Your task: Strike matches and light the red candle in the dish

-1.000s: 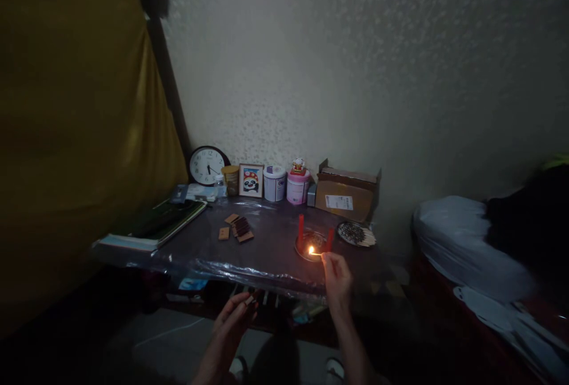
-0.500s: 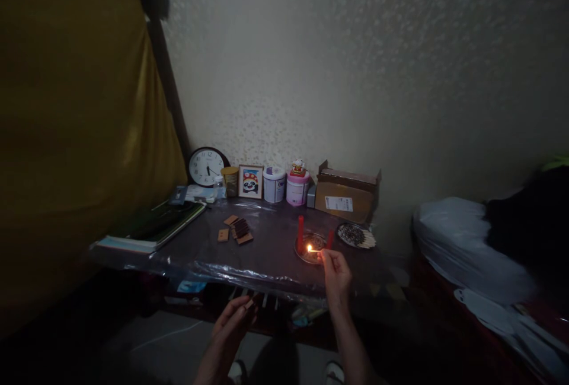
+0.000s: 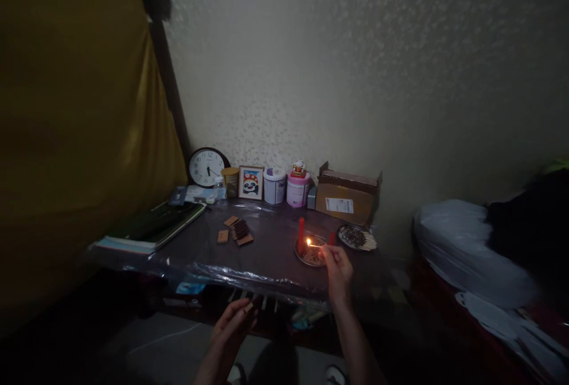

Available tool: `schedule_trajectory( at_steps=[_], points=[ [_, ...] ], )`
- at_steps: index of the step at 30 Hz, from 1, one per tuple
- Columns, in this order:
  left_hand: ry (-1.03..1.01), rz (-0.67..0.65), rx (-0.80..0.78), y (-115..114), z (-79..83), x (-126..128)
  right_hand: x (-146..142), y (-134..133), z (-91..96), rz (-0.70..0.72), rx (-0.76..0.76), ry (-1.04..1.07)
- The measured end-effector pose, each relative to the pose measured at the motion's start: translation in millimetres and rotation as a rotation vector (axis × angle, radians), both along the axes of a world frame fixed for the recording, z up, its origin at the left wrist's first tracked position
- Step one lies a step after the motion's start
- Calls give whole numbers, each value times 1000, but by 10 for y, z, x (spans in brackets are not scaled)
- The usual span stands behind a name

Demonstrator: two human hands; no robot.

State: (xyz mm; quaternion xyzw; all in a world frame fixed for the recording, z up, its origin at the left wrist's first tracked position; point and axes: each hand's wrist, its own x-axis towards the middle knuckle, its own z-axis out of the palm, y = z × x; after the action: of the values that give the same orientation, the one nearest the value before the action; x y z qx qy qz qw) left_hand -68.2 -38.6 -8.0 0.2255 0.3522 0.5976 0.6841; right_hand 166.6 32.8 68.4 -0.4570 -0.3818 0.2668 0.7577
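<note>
Pinched in the fingers of my right hand (image 3: 338,269) is a burning match (image 3: 315,246), its flame close to a tall red candle (image 3: 301,232). The candle stands on a round dish (image 3: 311,263) with what look like used matchsticks in it. A second, shorter red candle (image 3: 331,238) shows just behind my fingers. My left hand (image 3: 232,321), low in front of the table, is closed on a small brown matchbox (image 3: 249,308), mostly hidden by the fingers. Several more matchboxes (image 3: 240,229) lie on the table to the left. Dark-tipped matches (image 3: 355,236) fill a plate at the right.
Along the wall stand a clock (image 3: 207,168), a framed panda picture (image 3: 251,183), two tins (image 3: 274,186) and a cardboard box (image 3: 344,198). A large book (image 3: 160,225) lies at the left. Plastic sheeting covers the table (image 3: 191,254). White bags (image 3: 457,242) sit at the right.
The match flame has risen slightly, and the stick now tilts up toward the tall candle. My right hand has shifted a little; the left hand stays nearly still.
</note>
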Motion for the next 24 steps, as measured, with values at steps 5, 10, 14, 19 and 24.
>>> schedule_trajectory(
  at_steps=[5,10,14,19,24],
  points=[
    [-3,37,-14,29,-59,21,18,39,45,31,0,33],
    [-5,-6,-5,16,-25,-2,15,86,112,64,-5,36],
    [-15,-33,22,7,-12,-12,27,141,164,81,-4,7],
    [-7,-6,-14,42,-60,-6,31,227,235,45,-11,-41],
    [2,9,-34,45,-38,-5,29,331,296,-14,-11,-84]
  ],
)
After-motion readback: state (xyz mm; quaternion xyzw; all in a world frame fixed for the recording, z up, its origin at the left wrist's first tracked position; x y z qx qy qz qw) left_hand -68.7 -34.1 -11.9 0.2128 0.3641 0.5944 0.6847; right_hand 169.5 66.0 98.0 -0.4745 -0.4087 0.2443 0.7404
